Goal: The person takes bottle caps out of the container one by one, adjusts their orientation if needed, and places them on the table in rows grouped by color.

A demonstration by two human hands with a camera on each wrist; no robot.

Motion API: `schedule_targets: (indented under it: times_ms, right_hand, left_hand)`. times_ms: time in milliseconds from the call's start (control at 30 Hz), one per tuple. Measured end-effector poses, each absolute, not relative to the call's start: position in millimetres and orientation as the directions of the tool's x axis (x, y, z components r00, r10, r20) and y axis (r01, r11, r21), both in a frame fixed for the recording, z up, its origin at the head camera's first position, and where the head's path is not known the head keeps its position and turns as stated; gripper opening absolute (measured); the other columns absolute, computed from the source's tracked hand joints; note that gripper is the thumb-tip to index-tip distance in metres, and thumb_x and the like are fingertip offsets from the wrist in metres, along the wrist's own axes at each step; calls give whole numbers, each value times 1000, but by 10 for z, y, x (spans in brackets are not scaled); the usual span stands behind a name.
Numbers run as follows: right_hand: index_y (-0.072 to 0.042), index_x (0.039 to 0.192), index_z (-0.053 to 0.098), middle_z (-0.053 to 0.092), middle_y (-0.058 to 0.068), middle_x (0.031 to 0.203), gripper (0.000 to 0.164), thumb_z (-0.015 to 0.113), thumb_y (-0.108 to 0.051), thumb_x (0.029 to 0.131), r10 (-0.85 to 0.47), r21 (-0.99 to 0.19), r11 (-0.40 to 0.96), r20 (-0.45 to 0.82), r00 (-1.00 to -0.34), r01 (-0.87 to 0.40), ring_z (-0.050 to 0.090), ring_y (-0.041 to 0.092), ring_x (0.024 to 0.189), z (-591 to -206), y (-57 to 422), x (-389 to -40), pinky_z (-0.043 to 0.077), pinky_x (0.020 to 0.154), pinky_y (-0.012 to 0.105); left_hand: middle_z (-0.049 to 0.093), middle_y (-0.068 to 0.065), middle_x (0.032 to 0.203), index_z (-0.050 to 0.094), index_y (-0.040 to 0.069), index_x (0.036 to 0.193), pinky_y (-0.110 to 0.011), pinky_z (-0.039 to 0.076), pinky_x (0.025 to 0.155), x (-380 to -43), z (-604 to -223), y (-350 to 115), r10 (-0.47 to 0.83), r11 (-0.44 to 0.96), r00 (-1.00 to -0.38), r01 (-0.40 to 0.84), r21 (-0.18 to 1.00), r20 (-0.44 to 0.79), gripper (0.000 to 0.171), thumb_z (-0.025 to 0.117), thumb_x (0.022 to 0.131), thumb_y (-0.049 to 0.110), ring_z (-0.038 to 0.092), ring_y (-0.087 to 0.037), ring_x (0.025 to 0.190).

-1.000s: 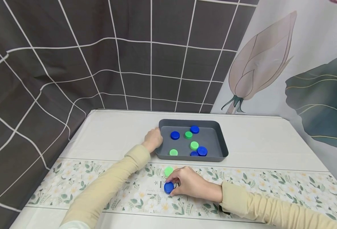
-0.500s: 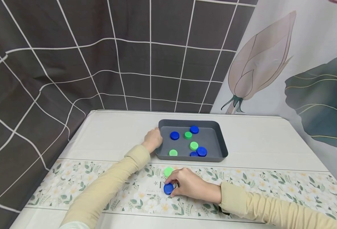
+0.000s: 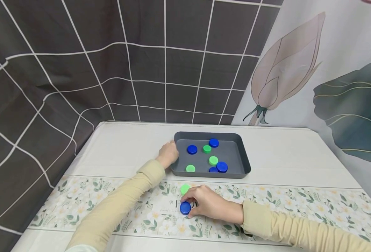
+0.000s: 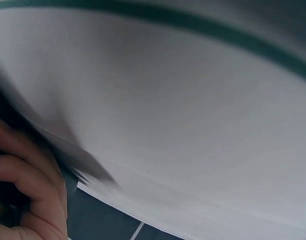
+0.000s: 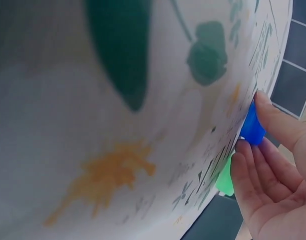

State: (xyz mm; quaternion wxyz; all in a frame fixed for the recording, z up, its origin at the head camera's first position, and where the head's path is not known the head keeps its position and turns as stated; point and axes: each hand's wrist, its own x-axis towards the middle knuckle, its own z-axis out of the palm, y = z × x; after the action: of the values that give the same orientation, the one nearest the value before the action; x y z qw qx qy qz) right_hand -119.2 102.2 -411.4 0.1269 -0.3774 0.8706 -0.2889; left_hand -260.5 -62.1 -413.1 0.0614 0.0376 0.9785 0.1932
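My right hand (image 3: 208,203) pinches a round blue bottle cap (image 3: 185,208) between thumb and fingers, low over the floral strip of the cloth. In the right wrist view, the blue cap (image 5: 253,125) shows between thumb and fingertips. Just beyond it lies a light green cap (image 3: 185,189), partly behind the fingers. My left hand (image 3: 168,153) grips the left wall of a dark grey tray (image 3: 210,174); in the left wrist view its curled fingers (image 4: 33,182) show at the lower left. Inside the tray are several blue caps (image 3: 192,149) and green caps (image 3: 213,160), spread apart.
The table wears a white cloth (image 3: 286,157) with a printed floral band (image 3: 286,206) across its front part. A dark curtain with white grid lines (image 3: 141,63) hangs behind and to the left. A flower-printed curtain (image 3: 298,77) hangs at the right.
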Motion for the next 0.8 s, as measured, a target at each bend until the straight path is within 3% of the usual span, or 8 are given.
schedule_targets:
  times_ms: [300, 533, 800]
  right_hand:
    - [-10, 103, 73, 72, -3, 99, 42, 87, -22, 65, -719, -662, 518, 7, -695, -543, 64, 0, 85, -4055, 1022, -1226, 53, 74, 13]
    - [-11, 98, 74, 73, -2, 95, 32, 85, -19, 69, -698, -681, 497, 54, -714, -538, 64, 5, 83, -3951, 1058, -1291, 55, 73, 18]
    - [-9, 95, 73, 73, -2, 93, 30, 85, -18, 69, -733, -645, 478, 80, -675, -596, 67, 8, 81, -3851, 1085, -1367, 56, 71, 17]
  left_hand:
    - [66, -24, 100, 54, -9, 115, -35, 59, 71, -2611, -4139, -620, 94, 920, -990, 47, 390, -104, 27, 47, 94, 6, 68, -31, 86]
    - [66, -25, 102, 54, -9, 115, -35, 59, 72, -2611, -4136, -619, 94, 921, -991, 48, 386, -101, 27, 47, 94, 6, 68, -32, 87]
    - [67, -25, 102, 54, -10, 117, -34, 59, 71, -2602, -4125, -617, 94, 917, -990, 43, 396, -109, 28, 47, 94, 6, 68, -31, 86]
